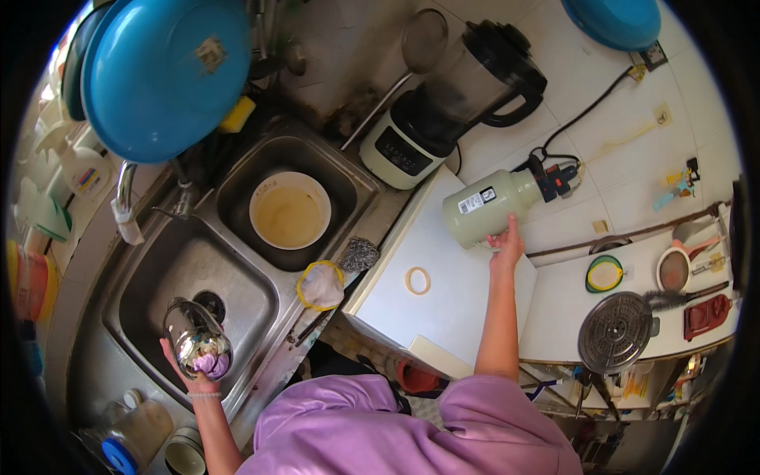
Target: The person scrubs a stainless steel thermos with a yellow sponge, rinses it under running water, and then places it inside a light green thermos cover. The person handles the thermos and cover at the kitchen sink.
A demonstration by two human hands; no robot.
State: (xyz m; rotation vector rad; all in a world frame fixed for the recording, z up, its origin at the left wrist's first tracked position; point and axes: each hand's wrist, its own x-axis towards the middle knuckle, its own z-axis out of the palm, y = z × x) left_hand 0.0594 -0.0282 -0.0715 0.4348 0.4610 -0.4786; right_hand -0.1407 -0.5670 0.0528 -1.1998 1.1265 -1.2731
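My left hand (199,381) holds a mirror-bright silver flask liner (199,338) over the left sink basin (237,285). The liner's rounded end faces me and reflects purple cloth; some of my fingers are hidden behind it. On the right, my right hand (506,244) is at the lower side of a pale green flask shell (490,208), with its fingers against it and part of the grip hidden. The shell bears a white label and stands on a white surface (380,291). A cream-coloured ring (418,281) lies flat there, apart from the shell.
A white bowl (290,209) sits in the right basin. Steel wool (358,254) and a yellow-rimmed mesh strainer (320,286) lie on the sink's edge. Behind stands a blender (409,142). A large blue basin (169,71) hangs above the faucet (126,190). Jars (139,430) crowd the near left.
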